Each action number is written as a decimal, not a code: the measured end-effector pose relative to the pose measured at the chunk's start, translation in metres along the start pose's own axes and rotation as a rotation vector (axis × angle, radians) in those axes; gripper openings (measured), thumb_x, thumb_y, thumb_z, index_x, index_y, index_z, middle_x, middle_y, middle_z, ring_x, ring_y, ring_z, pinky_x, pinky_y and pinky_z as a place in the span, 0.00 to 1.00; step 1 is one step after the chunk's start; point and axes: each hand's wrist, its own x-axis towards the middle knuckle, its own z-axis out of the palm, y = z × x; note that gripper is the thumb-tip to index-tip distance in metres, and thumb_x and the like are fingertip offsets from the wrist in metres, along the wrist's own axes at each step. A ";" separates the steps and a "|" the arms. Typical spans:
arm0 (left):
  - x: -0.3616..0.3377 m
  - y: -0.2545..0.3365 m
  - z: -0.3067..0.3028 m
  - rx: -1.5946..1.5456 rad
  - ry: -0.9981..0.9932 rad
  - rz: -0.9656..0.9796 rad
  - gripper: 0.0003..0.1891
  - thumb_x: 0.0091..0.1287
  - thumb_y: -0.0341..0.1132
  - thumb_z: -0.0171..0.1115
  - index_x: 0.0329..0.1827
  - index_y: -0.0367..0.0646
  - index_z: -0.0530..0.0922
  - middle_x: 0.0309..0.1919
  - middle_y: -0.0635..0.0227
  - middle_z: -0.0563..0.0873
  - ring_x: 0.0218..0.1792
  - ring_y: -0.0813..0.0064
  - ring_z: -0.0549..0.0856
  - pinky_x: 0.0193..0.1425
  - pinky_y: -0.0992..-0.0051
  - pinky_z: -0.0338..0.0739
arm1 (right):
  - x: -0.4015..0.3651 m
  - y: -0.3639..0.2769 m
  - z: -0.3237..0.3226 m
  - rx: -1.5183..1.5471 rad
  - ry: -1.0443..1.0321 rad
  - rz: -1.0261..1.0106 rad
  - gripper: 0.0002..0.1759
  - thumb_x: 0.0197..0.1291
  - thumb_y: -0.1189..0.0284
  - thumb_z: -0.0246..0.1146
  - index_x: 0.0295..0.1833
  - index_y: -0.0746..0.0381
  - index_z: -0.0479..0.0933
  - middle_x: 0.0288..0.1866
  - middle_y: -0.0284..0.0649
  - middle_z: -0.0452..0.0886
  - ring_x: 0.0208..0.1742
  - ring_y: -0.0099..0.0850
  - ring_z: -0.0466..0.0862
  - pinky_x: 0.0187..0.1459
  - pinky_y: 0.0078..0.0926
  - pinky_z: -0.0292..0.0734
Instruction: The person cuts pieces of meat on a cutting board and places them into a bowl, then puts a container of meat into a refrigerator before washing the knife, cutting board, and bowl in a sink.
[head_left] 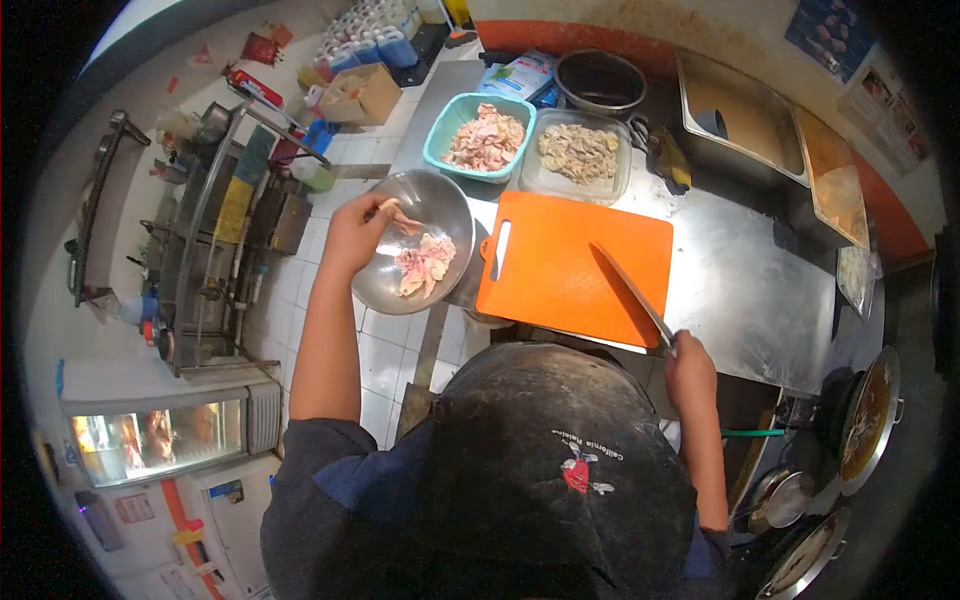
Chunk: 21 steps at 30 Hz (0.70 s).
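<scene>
My left hand (360, 232) is closed at the fingertips on a piece of raw chicken (403, 220), over the steel bowl (455, 205). More raw chicken pieces (427, 265) lie at the bottom of that bowl. In my right hand (691, 372) is the handle of a knife (628, 287). Its blade slants across the right part of an orange cutting board (560, 270), which has nothing else on it. Behind the board stand a turquoise basin (434, 150) of pink raw meat pieces (488, 138) and a clear plastic container (621, 185) of greyish pieces (578, 153).
The board lies on a steel worktop (752, 290). A dark round pan (602, 82) and deep steel trays (740, 135) line the back. Woks (868, 425) stand at the right. At the left are a metal rack (205, 220), a cardboard box (365, 95) and a lit display fridge (160, 440).
</scene>
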 end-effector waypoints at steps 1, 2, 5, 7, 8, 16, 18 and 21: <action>0.000 0.002 -0.001 0.000 0.004 0.002 0.11 0.82 0.33 0.68 0.53 0.32 0.89 0.40 0.65 0.94 0.44 0.78 0.89 0.52 0.72 0.83 | 0.009 -0.005 0.002 -0.023 0.012 -0.004 0.10 0.72 0.71 0.70 0.53 0.62 0.80 0.50 0.57 0.86 0.53 0.62 0.87 0.54 0.61 0.81; 0.001 0.003 -0.003 -0.088 0.056 0.028 0.10 0.82 0.31 0.67 0.56 0.33 0.88 0.42 0.66 0.94 0.45 0.79 0.89 0.53 0.72 0.84 | 0.018 -0.006 0.008 -0.052 0.040 -0.042 0.12 0.71 0.68 0.72 0.55 0.60 0.81 0.51 0.54 0.86 0.52 0.60 0.87 0.53 0.58 0.83; 0.000 0.012 0.007 -0.302 0.099 0.042 0.10 0.82 0.29 0.66 0.60 0.35 0.86 0.47 0.66 0.93 0.47 0.79 0.89 0.54 0.73 0.84 | 0.041 -0.019 0.022 -0.130 0.105 -0.040 0.12 0.71 0.67 0.72 0.55 0.59 0.83 0.51 0.54 0.86 0.53 0.58 0.87 0.52 0.57 0.83; 0.000 0.022 0.025 -0.432 0.081 0.030 0.11 0.82 0.29 0.66 0.62 0.35 0.85 0.49 0.66 0.92 0.49 0.79 0.89 0.56 0.74 0.84 | 0.056 -0.027 0.023 -0.230 0.109 -0.045 0.12 0.70 0.66 0.73 0.54 0.59 0.84 0.52 0.54 0.86 0.55 0.56 0.87 0.53 0.56 0.84; -0.001 0.027 0.038 -0.508 -0.016 0.077 0.12 0.83 0.29 0.66 0.64 0.36 0.84 0.50 0.66 0.92 0.50 0.77 0.89 0.58 0.73 0.84 | 0.063 -0.042 0.019 -0.139 0.145 -0.137 0.13 0.69 0.66 0.74 0.53 0.60 0.85 0.53 0.54 0.86 0.57 0.55 0.87 0.54 0.55 0.83; -0.027 0.096 0.168 -0.633 -0.329 0.129 0.11 0.83 0.29 0.64 0.63 0.37 0.84 0.50 0.70 0.90 0.51 0.81 0.86 0.58 0.77 0.81 | 0.092 -0.160 -0.014 0.511 0.252 -0.659 0.15 0.65 0.70 0.79 0.51 0.65 0.83 0.47 0.50 0.91 0.53 0.53 0.88 0.60 0.47 0.82; -0.028 0.095 0.180 -0.627 -0.343 0.126 0.10 0.83 0.29 0.64 0.61 0.37 0.85 0.49 0.70 0.90 0.50 0.82 0.86 0.57 0.77 0.81 | 0.096 -0.150 -0.011 0.596 0.153 -0.545 0.14 0.66 0.72 0.78 0.50 0.65 0.82 0.45 0.48 0.90 0.52 0.47 0.89 0.58 0.43 0.83; -0.026 0.086 0.192 -0.582 -0.294 0.113 0.08 0.83 0.29 0.62 0.57 0.36 0.86 0.47 0.71 0.90 0.48 0.83 0.85 0.55 0.77 0.80 | 0.098 -0.129 -0.003 0.810 -0.002 -0.366 0.12 0.69 0.74 0.76 0.49 0.66 0.80 0.42 0.44 0.90 0.47 0.37 0.90 0.53 0.35 0.84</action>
